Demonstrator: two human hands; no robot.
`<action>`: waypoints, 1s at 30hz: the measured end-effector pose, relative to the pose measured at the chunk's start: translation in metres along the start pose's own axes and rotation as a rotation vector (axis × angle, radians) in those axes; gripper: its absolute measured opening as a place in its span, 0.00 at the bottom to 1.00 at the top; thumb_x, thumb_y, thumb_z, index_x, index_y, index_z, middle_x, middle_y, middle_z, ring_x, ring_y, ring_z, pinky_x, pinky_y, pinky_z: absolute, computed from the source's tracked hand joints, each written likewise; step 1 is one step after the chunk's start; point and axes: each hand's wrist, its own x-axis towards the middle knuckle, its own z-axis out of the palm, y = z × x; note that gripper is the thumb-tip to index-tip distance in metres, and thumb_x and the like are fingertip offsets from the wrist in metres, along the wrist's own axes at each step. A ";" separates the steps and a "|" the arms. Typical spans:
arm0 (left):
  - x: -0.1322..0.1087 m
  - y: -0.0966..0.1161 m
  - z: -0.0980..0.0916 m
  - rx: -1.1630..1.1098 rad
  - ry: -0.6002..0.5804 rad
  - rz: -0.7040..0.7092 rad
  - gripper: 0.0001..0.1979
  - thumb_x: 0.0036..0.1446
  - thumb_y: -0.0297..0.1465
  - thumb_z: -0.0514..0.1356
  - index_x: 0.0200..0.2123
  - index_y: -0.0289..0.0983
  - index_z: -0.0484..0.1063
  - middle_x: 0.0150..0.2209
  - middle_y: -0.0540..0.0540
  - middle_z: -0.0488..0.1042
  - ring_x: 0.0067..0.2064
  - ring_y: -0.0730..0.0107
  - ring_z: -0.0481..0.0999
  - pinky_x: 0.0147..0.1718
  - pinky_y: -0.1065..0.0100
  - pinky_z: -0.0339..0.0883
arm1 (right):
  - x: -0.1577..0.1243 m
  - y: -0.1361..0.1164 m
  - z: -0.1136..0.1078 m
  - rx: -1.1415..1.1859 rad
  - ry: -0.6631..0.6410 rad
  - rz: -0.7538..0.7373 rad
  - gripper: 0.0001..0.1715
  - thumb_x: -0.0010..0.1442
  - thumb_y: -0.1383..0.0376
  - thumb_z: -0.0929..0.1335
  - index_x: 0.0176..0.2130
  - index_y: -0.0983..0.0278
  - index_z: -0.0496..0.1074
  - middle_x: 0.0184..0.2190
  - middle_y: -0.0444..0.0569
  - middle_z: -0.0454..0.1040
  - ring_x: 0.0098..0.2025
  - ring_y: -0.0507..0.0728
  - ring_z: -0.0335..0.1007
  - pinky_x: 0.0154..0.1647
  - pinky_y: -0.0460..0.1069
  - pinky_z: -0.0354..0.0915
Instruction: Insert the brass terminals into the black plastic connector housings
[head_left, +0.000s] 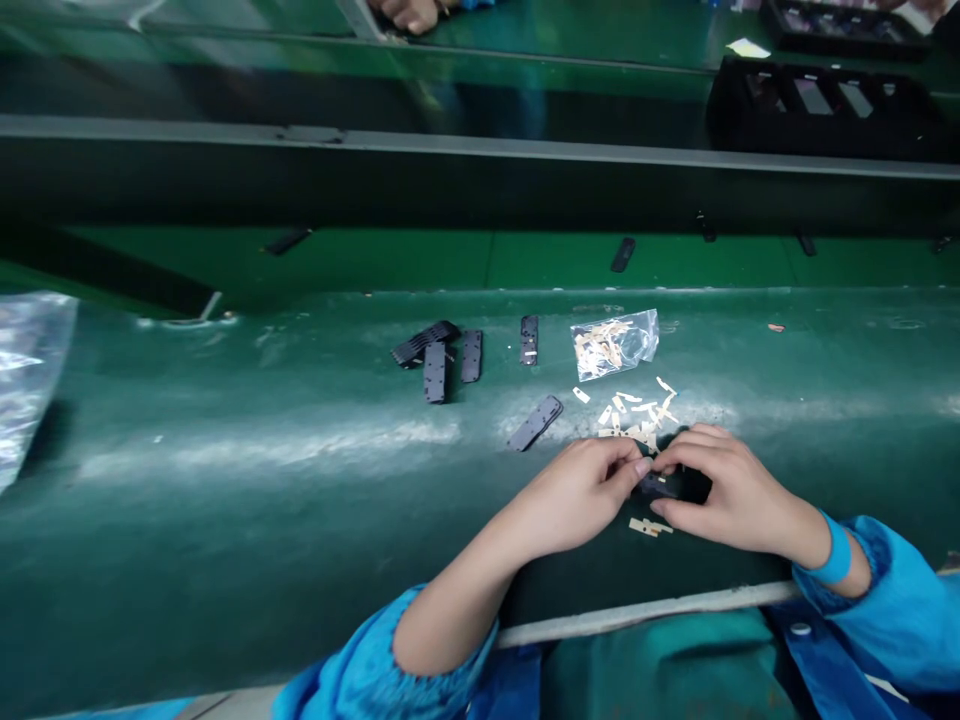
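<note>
My left hand [581,490] and my right hand [724,485] meet over the green table near its front edge, fingers closed around a small black plastic plate [660,486] held between them. The left fingertips pinch at its left end. Loose small brass contacts [637,412] lie scattered just beyond my hands, and two more brass contacts [649,527] lie under them. A clear bag of brass contacts [613,345] sits farther back. A single black plate [535,422] lies left of my hands.
Several black plates [439,357] lie in a group mid-table, and one plate with a brass piece [529,340] beside the bag. A crinkled clear plastic bag [26,375] sits at the left edge. Black trays [821,105] stand far right. Another person's hand [409,14] shows at the top.
</note>
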 end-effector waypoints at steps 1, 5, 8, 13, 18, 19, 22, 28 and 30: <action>0.000 0.000 0.000 -0.019 0.000 -0.016 0.17 0.69 0.38 0.53 0.28 0.38 0.70 0.25 0.51 0.69 0.28 0.70 0.66 0.27 0.69 0.57 | -0.001 0.000 0.000 -0.034 0.008 -0.022 0.07 0.60 0.64 0.74 0.41 0.63 0.78 0.35 0.49 0.79 0.39 0.60 0.71 0.42 0.56 0.64; 0.000 0.000 0.000 -0.031 -0.015 -0.019 0.19 0.70 0.40 0.53 0.29 0.38 0.71 0.25 0.50 0.71 0.28 0.69 0.67 0.27 0.69 0.59 | -0.002 -0.001 -0.001 -0.046 -0.022 -0.076 0.08 0.68 0.65 0.69 0.43 0.61 0.79 0.36 0.50 0.82 0.37 0.60 0.72 0.41 0.56 0.65; -0.001 0.002 -0.002 -0.019 -0.050 -0.023 0.21 0.70 0.43 0.53 0.28 0.37 0.72 0.25 0.51 0.69 0.27 0.70 0.66 0.26 0.69 0.58 | 0.001 -0.002 -0.003 -0.022 -0.058 -0.073 0.14 0.71 0.66 0.65 0.38 0.61 0.80 0.32 0.49 0.81 0.33 0.58 0.70 0.38 0.55 0.64; -0.001 0.002 -0.006 -0.027 -0.106 -0.019 0.20 0.66 0.43 0.59 0.25 0.37 0.71 0.21 0.53 0.65 0.24 0.74 0.62 0.23 0.70 0.51 | 0.003 -0.001 -0.007 0.080 -0.101 0.029 0.14 0.71 0.65 0.67 0.37 0.61 0.81 0.31 0.48 0.82 0.34 0.57 0.72 0.37 0.53 0.64; -0.002 -0.001 -0.005 -0.014 -0.175 -0.005 0.15 0.65 0.38 0.60 0.28 0.37 0.76 0.21 0.53 0.66 0.24 0.74 0.61 0.23 0.71 0.51 | 0.003 0.003 -0.010 0.272 -0.134 0.212 0.08 0.64 0.63 0.73 0.34 0.62 0.82 0.27 0.45 0.78 0.28 0.53 0.70 0.30 0.49 0.62; -0.002 -0.002 -0.005 0.001 -0.190 -0.005 0.14 0.65 0.37 0.61 0.28 0.37 0.77 0.21 0.53 0.66 0.23 0.75 0.62 0.23 0.71 0.51 | 0.003 0.005 -0.010 0.322 -0.142 0.248 0.07 0.62 0.62 0.74 0.33 0.62 0.82 0.26 0.45 0.77 0.27 0.53 0.68 0.29 0.48 0.61; -0.003 -0.001 -0.005 0.087 -0.207 -0.035 0.11 0.59 0.38 0.67 0.29 0.37 0.79 0.21 0.53 0.69 0.24 0.74 0.64 0.23 0.70 0.50 | 0.005 0.010 -0.014 0.453 -0.153 0.331 0.10 0.60 0.59 0.75 0.32 0.63 0.82 0.26 0.45 0.76 0.26 0.52 0.66 0.26 0.47 0.60; -0.006 0.007 -0.008 0.078 -0.138 0.005 0.16 0.61 0.47 0.66 0.34 0.39 0.82 0.28 0.50 0.75 0.28 0.71 0.69 0.25 0.69 0.54 | 0.014 0.010 -0.024 0.624 -0.136 0.406 0.12 0.58 0.57 0.76 0.33 0.64 0.82 0.25 0.45 0.77 0.26 0.51 0.65 0.27 0.47 0.59; -0.005 0.008 -0.008 -0.021 -0.039 0.085 0.16 0.66 0.43 0.61 0.34 0.39 0.81 0.30 0.49 0.74 0.30 0.71 0.69 0.28 0.69 0.58 | 0.019 0.007 -0.025 0.667 -0.115 0.391 0.11 0.58 0.58 0.76 0.33 0.64 0.83 0.26 0.46 0.78 0.27 0.52 0.67 0.29 0.48 0.61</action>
